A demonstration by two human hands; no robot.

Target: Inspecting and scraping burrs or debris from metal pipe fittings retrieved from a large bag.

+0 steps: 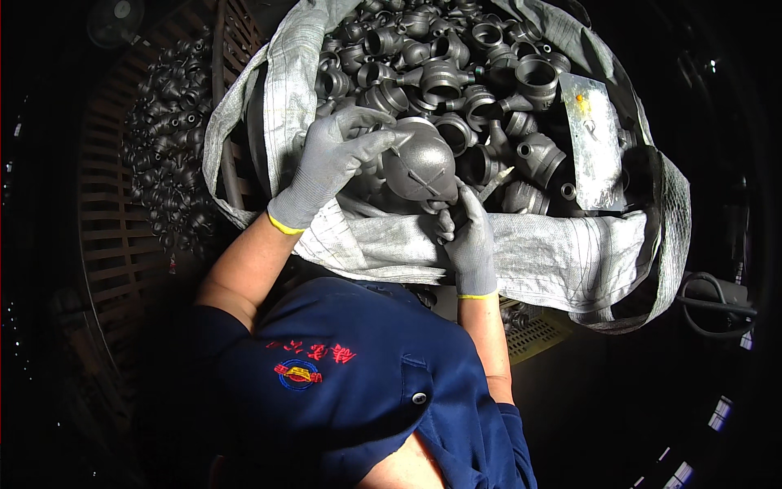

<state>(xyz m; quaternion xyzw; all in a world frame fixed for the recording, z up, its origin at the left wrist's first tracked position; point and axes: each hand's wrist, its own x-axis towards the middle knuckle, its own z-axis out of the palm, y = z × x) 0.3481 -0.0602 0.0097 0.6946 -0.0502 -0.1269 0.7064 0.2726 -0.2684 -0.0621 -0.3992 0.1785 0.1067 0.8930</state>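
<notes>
A rounded, dark grey metal pipe fitting [419, 166] with a raised cross mark on its bulging side is held up over the near edge of a white woven bulk bag [562, 248]. My left hand [340, 155], in a grey knit glove with a yellow cuff, grips its upper left rim between thumb and fingers. Gloved the same way, my right hand [468, 240] has its fingers curled at the fitting's lower right end. A pale, pointed stick [497, 182] shows just beyond the right fingers; I cannot tell whether that hand holds it.
Several similar grey fittings [444, 80] fill the bag. A stained, pale metal plate [593, 140] leans at its right side. To the left, a rusty slatted crate [106, 208] holds a heap of small fittings [175, 138]. A yellow perforated crate [533, 336] sits below the bag.
</notes>
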